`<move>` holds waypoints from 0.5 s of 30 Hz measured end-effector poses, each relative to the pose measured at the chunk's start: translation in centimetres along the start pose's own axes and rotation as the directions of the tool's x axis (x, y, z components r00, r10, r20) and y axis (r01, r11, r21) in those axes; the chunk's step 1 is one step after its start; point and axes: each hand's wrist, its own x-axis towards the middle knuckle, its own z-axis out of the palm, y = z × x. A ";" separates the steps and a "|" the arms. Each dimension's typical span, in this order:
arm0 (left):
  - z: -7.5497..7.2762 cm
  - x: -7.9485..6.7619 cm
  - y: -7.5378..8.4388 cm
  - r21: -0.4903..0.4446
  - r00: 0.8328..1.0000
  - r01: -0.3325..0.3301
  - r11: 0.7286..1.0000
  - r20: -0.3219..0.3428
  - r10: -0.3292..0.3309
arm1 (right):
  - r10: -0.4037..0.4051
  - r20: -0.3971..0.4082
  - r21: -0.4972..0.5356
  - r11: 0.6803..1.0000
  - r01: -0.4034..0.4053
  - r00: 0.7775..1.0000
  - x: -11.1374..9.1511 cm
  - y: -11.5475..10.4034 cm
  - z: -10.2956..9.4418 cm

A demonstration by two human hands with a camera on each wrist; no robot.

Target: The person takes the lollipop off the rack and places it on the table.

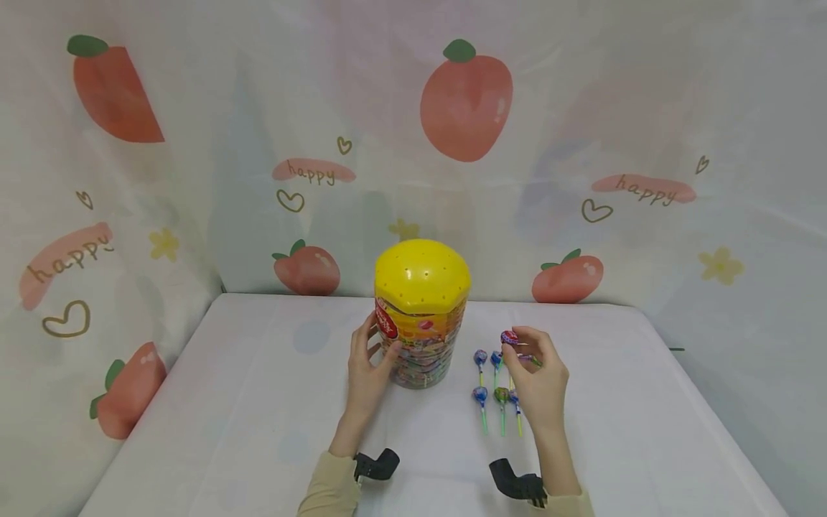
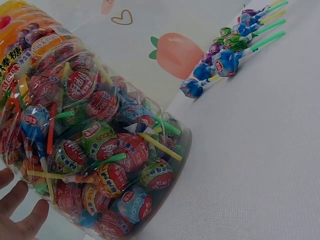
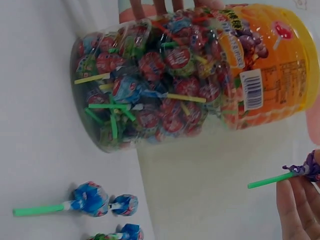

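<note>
A clear plastic jar [image 1: 423, 355] with a yellow lid [image 1: 423, 278] stands upright, packed with wrapped lollipops. My left hand [image 1: 368, 373] holds its left side, thumb at the front and fingers round towards the back. Between the thumb and fingers of my right hand [image 1: 544, 380] is a purple-wrapped lollipop [image 1: 509, 337], raised above the table; its green stick [image 3: 270, 180] shows in the right wrist view. Just left of that hand, several lollipops lie in rows, among them a blue one [image 1: 480, 394] and a green one [image 1: 502, 395]. My right hand partly hides the row ends.
A white cloth covers the table [image 1: 258, 402]. Behind it hangs a pale curtain [image 1: 381, 93] printed with fruit, hearts and words. The jar stands towards the far edge, left of the laid-out lollipops. Each wrist carries a black mount [image 1: 381, 465].
</note>
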 end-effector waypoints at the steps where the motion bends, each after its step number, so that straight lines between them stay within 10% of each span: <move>1: -0.1 -0.1 0.4 -0.005 1.000 0.001 1.000 0.000 -0.001 | 0.017 -0.004 -0.007 1.000 -0.017 1.000 -0.1 0.3 -0.1; 8: -0.9 -0.3 3.4 -0.014 1.000 -0.009 1.000 0.020 0.009 | 0.073 -0.016 -0.021 0.997 -0.074 0.997 0.1 3.8 -1.4; 15: -0.3 0.0 0.7 -0.020 1.000 -0.002 1.000 0.015 0.002 | 0.151 -0.007 -0.120 0.981 -0.151 0.988 0.4 8.3 -3.4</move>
